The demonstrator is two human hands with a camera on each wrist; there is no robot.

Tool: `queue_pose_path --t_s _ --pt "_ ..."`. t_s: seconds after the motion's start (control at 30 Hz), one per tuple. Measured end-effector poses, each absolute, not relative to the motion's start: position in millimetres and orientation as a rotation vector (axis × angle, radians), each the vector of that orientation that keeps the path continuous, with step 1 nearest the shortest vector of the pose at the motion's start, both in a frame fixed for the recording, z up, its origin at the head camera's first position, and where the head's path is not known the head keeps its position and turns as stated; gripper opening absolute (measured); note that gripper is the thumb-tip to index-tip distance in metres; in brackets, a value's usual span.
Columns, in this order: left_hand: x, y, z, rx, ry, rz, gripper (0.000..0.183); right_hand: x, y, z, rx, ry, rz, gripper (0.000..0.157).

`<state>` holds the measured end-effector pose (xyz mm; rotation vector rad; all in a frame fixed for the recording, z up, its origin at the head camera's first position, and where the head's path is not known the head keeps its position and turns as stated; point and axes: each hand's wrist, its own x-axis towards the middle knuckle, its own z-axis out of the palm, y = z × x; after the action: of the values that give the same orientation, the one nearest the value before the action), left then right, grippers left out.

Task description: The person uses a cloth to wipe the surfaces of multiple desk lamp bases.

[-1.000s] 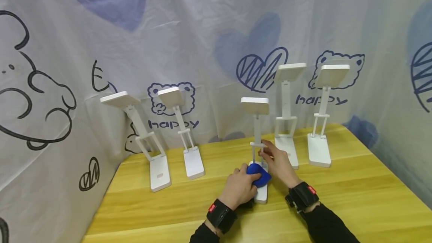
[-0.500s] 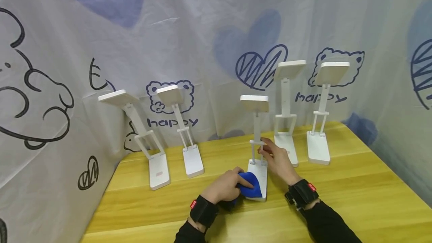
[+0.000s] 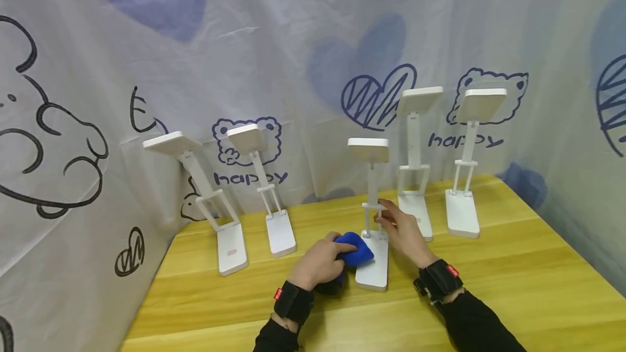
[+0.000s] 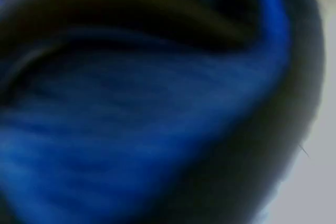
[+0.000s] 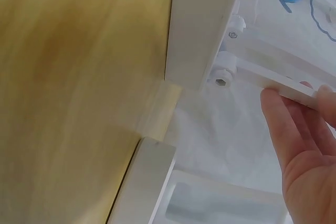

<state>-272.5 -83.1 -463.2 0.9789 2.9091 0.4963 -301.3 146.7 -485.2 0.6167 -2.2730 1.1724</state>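
Note:
A white desk lamp (image 3: 373,273) stands on the table in front of the person, its head raised. My left hand (image 3: 320,262) grips a bunched blue cloth (image 3: 356,250) that overlaps the left side of the lamp's base. The cloth fills the left wrist view, blurred. With fingers and thumb, my right hand (image 3: 405,234) pinches the thin lower post of the lamp just above its base. In the right wrist view the fingers (image 5: 278,116) lie against that post (image 5: 278,81), and a bit of blue cloth shows above.
Two more white lamps (image 3: 232,249) (image 3: 280,235) stand at the left on the yellow wood-grain table (image 3: 235,314). Another lamp (image 3: 414,211) is right behind my right hand, and one more lamp (image 3: 462,213) stands farther right. A printed white curtain (image 3: 303,69) hangs behind.
My left hand has moved the blue cloth from the base's middle down and left, then up to its left side. The right hand keeps its hold on the post.

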Motion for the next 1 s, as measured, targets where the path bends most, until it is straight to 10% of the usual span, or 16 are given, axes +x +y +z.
queue_pose_path --t_s 1.0 --pt "-264 -32 -490 1.022 3.136 0.174 0.044 -301 148 -488 0.619 -2.25 1.159 0.041"
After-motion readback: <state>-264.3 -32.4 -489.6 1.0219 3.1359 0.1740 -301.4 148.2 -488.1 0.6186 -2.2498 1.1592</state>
